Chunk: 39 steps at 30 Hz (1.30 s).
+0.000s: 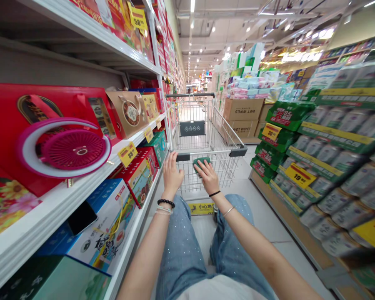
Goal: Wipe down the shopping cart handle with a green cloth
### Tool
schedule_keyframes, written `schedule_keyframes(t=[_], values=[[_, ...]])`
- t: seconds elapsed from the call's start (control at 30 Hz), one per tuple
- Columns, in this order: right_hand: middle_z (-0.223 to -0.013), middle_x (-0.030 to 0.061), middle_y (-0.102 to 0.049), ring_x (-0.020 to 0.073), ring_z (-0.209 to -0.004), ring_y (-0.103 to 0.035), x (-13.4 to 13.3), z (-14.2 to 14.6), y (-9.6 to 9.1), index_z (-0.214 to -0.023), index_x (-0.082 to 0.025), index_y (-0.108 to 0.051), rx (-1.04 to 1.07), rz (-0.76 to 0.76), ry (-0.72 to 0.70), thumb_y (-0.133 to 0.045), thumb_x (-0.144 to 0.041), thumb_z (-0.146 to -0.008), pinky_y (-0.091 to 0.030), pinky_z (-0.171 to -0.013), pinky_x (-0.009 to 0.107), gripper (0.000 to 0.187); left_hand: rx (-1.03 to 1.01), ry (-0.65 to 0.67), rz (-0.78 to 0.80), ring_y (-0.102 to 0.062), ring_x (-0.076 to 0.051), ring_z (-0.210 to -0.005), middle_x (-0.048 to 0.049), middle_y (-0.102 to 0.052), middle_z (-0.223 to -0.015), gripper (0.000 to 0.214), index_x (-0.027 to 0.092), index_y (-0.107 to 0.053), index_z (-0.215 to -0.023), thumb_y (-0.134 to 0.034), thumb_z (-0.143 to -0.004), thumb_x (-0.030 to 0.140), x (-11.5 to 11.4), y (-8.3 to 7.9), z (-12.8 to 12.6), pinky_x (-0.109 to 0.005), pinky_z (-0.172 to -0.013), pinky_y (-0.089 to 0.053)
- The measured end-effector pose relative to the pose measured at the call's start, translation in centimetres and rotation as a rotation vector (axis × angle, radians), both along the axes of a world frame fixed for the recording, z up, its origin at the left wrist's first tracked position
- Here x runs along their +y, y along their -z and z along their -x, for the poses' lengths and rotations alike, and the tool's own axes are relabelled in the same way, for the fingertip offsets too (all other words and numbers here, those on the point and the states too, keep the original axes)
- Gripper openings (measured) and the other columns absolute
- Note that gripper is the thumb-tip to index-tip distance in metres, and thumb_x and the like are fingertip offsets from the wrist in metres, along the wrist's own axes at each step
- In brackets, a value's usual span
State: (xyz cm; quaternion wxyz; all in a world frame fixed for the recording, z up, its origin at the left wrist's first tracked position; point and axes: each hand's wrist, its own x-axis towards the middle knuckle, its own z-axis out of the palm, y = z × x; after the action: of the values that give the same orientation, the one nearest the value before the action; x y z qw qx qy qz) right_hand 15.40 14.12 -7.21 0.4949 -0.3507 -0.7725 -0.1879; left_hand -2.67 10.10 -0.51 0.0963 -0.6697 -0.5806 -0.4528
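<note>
A wire shopping cart point(203, 133) stands in the aisle just ahead of me, with nothing showing in its basket. My left hand point(171, 173) is wrapped over the left end of the cart's handle bar point(187, 156). My right hand point(208, 175) rests near the middle of the bar, fingers closed over a small green object point(201, 161) against the handle. Both wrists wear bracelets. My legs in blue jeans show below.
White shelves point(81, 183) on the left hold red gift boxes, a pink round fan point(65, 148) and boxed goods with yellow price tags. On the right are stacked green packs of cans point(331, 158). Cardboard wet-wipes boxes point(242, 110) stand ahead right. The aisle runs on beyond the cart.
</note>
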Motion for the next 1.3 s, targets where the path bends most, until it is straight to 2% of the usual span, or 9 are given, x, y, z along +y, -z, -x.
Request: schedule_keyframes(t=[0.17, 0.27, 0.37, 0.5, 0.63, 0.7, 0.9, 1.1, 1.3], values=[[-0.145, 0.0026, -0.056, 0.0190, -0.146, -0.035, -0.5, -1.9, -0.8, -0.138, -0.028, -0.057, 0.072, -0.010, 0.010, -0.036, 0.000, -0.090, -0.035, -0.120, 0.045, 0.059, 0.040, -0.063, 0.052, -0.027, -0.031, -0.149, -0.0124, -0.040, -0.155, 0.076, 0.019, -0.038, -0.145, -0.061, -0.072, 0.017, -0.8, -1.1, -1.7, -0.055, -0.124, -0.016], [-0.142, 0.0027, -0.058, 0.0189, -0.145, -0.036, 0.2, -2.9, -1.0, -0.136, -0.028, -0.059, 0.071, -0.002, 0.029, -0.035, 0.000, -0.091, -0.034, -0.120, 0.046, 0.058, 0.131, 0.016, 0.081, -0.021, -0.032, -0.151, -0.0114, -0.038, -0.157, 0.075, 0.019, -0.040, -0.145, -0.061, -0.073, 0.019, -1.0, -1.7, -4.0, -0.058, -0.124, -0.011], [-0.140, 0.0034, -0.060, 0.0195, -0.144, -0.039, 0.5, -3.5, -0.2, -0.134, -0.028, -0.061, 0.040, 0.047, 0.013, -0.035, -0.001, -0.091, -0.037, -0.118, 0.047, 0.056, 0.204, 0.099, 0.108, -0.021, -0.033, -0.150, -0.0109, -0.035, -0.159, 0.075, 0.019, -0.039, -0.147, -0.057, -0.074, 0.016, -0.9, -1.9, -6.6, -0.059, -0.123, -0.009], [-0.141, 0.0033, -0.059, 0.0192, -0.144, -0.039, -0.1, -4.7, 0.2, -0.135, -0.027, -0.059, 0.071, 0.070, -0.030, -0.034, 0.001, -0.088, -0.037, -0.118, 0.048, 0.060, 0.210, 0.133, 0.114, -0.022, -0.032, -0.150, -0.0096, -0.032, -0.160, 0.075, 0.019, -0.037, -0.148, -0.051, -0.075, 0.012, -0.1, -1.9, -8.3, -0.061, -0.123, -0.008], [-0.144, 0.0030, -0.056, 0.0199, -0.146, -0.034, 0.4, -6.3, -0.7, -0.138, -0.027, -0.057, 0.140, 0.016, 0.045, -0.033, 0.003, -0.086, -0.032, -0.120, 0.049, 0.065, 0.210, 0.134, 0.104, -0.025, -0.032, -0.149, -0.0089, -0.037, -0.158, 0.076, 0.019, -0.037, -0.149, -0.052, -0.075, 0.012, 0.6, -1.6, -8.8, -0.061, -0.123, -0.005], [-0.143, 0.0024, -0.057, 0.0195, -0.146, -0.035, 1.1, -6.8, -0.5, -0.138, -0.028, -0.057, 0.143, 0.021, 0.081, -0.033, 0.003, -0.086, -0.033, -0.120, 0.049, 0.065, 0.209, 0.112, 0.096, -0.027, -0.032, -0.149, -0.0094, -0.040, -0.156, 0.077, 0.019, -0.037, -0.149, -0.052, -0.075, 0.012, 0.8, -1.3, -8.9, -0.062, -0.123, -0.006], [-0.139, 0.0023, -0.061, 0.0187, -0.143, -0.040, 0.9, -7.5, 1.2, -0.134, -0.027, -0.060, 0.121, 0.069, 0.047, -0.033, 0.005, -0.082, -0.037, -0.118, 0.047, 0.067, 0.205, 0.101, 0.063, -0.028, -0.031, -0.148, -0.0094, -0.041, -0.156, 0.077, 0.019, -0.036, -0.150, -0.049, -0.075, 0.008, 1.4, -0.4, -8.8, -0.062, -0.123, -0.009], [-0.143, 0.0020, -0.057, 0.0203, -0.145, -0.037, 1.5, -9.2, -0.1, -0.136, -0.027, -0.059, 0.196, 0.050, 0.128, -0.034, 0.002, -0.084, -0.033, -0.120, 0.050, 0.065, 0.191, 0.141, 0.050, -0.030, -0.031, -0.147, -0.0082, -0.043, -0.155, 0.078, 0.020, -0.037, -0.149, -0.049, -0.073, 0.007, 1.9, -0.3, -8.2, -0.062, -0.122, -0.012], [-0.140, 0.0014, -0.060, 0.0186, -0.143, -0.041, 2.0, -10.2, 0.2, -0.135, -0.027, -0.060, 0.104, 0.069, 0.098, -0.033, 0.004, -0.081, -0.037, -0.119, 0.047, 0.068, 0.184, 0.183, 0.051, -0.032, -0.031, -0.146, -0.0093, -0.045, -0.153, 0.077, 0.019, -0.040, -0.147, -0.049, -0.071, 0.007, 2.4, -0.6, -7.1, -0.060, -0.122, -0.016]])
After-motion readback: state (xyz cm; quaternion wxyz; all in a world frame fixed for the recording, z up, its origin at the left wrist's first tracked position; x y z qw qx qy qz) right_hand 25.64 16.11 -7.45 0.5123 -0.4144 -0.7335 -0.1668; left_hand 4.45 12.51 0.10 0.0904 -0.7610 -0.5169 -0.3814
